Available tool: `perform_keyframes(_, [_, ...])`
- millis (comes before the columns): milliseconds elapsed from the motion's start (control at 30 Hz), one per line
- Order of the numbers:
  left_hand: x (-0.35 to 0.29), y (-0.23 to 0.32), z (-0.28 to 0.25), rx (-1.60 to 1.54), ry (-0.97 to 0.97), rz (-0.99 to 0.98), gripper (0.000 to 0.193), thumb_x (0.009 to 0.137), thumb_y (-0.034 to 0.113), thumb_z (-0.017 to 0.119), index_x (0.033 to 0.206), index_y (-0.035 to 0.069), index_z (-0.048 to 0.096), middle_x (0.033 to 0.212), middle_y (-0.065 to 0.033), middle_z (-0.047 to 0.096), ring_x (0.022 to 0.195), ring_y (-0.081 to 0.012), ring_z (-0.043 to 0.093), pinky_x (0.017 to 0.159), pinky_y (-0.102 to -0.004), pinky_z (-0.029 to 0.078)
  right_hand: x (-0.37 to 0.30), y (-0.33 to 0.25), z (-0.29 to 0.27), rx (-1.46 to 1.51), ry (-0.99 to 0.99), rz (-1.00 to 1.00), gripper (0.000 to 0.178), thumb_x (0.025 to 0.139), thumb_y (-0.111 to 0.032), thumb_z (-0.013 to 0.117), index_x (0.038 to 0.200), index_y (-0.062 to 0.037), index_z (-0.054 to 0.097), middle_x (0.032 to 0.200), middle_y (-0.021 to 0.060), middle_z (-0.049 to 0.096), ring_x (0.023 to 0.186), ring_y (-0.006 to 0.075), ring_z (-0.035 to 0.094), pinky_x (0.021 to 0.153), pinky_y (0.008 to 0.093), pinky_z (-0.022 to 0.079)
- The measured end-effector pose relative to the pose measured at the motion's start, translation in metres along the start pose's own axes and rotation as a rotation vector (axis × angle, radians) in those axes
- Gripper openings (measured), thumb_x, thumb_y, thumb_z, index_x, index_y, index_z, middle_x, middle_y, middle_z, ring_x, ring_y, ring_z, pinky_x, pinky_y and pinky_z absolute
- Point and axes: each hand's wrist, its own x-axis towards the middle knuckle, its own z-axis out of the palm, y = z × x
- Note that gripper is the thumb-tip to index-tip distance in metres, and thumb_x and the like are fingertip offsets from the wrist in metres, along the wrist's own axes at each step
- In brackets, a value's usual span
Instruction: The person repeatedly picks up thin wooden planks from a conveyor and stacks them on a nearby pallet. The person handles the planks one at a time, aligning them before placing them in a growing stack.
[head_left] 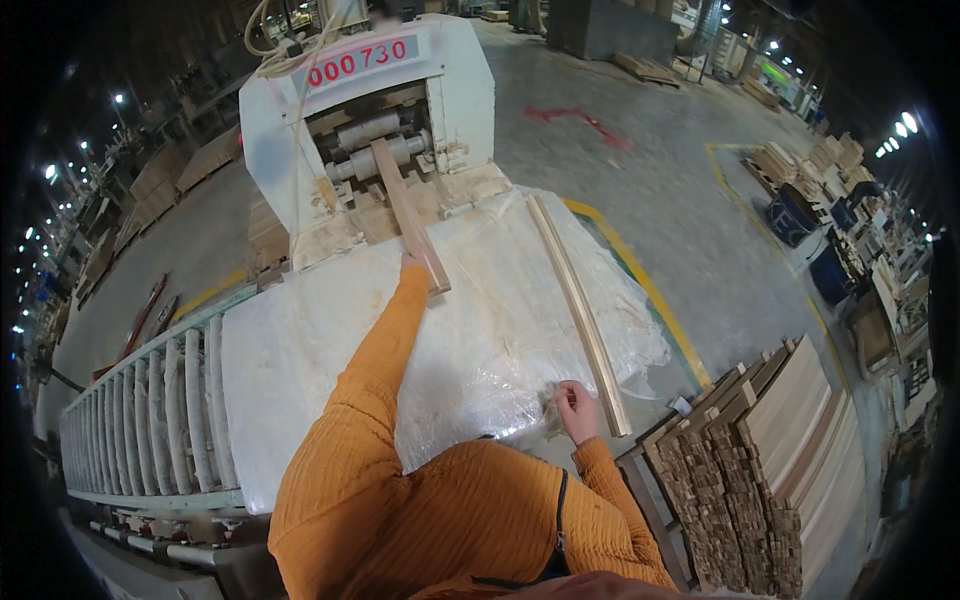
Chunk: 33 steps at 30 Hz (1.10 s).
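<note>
A long brown wooden board [408, 215] slants from the rollers [385, 157] of a white machine [466, 95] toward me over a plastic-covered table [480, 340]. My left hand [412, 262] grips its left side near the close end; the board hides most of the fingers. At the table's near right edge, my right hand [577, 410] is closed with curled fingers beside crumpled clear plastic. Whether anything is in it I cannot make out. Just right of that hand lies a long, narrow pale wooden strip [578, 310], running along the table's right side.
A tall stack of wooden boards [730, 480] stands at the near right. On the left runs a roller conveyor [150, 415]. Dark blue bins [793, 215] and piled wood are farther right, past yellow floor lines [655, 290]. A cable [298, 130] hangs over the machine's front.
</note>
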Motion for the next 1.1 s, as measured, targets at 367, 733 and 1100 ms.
perform_keyframes(367, [-0.174, -0.081, 0.056, -0.371, -0.168, -0.152, 0.057, 0.092, 0.046, 0.04, 0.112, -0.007, 0.048, 0.099, -0.0231, 0.06, 0.09, -0.0301, 0.06, 0.076, -0.0379, 0.049, 0.043, -0.046, 0.042, 0.708, -0.52, 0.497, 0.036, 0.091, -0.031, 0.051, 0.114, -0.0029, 0.05, 0.085, 0.0076, 0.062, 0.076, 0.0167, 0.062, 0.067, 0.0258, 0.05])
perform_keyframes(733, [-0.257, -0.102, 0.03, -0.528, -0.511, -0.424, 0.06, 0.088, 0.049, 0.046, 0.125, 0.004, 0.039, 0.119, -0.0167, 0.049, 0.101, -0.0273, 0.055, 0.083, -0.0387, 0.047, -0.005, 0.001, 0.045, 0.129, -0.794, 0.273, 0.047, 0.086, -0.033, 0.05, 0.121, -0.002, 0.047, 0.103, 0.0104, 0.059, 0.092, 0.0202, 0.057, 0.08, 0.0315, 0.047])
perform_keyframes(1100, [-0.231, -0.108, 0.073, -0.949, -0.549, -0.682, 0.059, 0.084, 0.037, 0.056, 0.126, 0.001, 0.035, 0.112, -0.0176, 0.051, 0.107, -0.035, 0.051, 0.086, -0.0499, 0.045, -0.025, 0.024, 0.024, 0.358, -0.413, 0.438, 0.052, 0.092, -0.033, 0.047, 0.128, 0.0044, 0.043, 0.114, 0.0141, 0.056, 0.101, 0.0201, 0.054, 0.089, 0.03, 0.042])
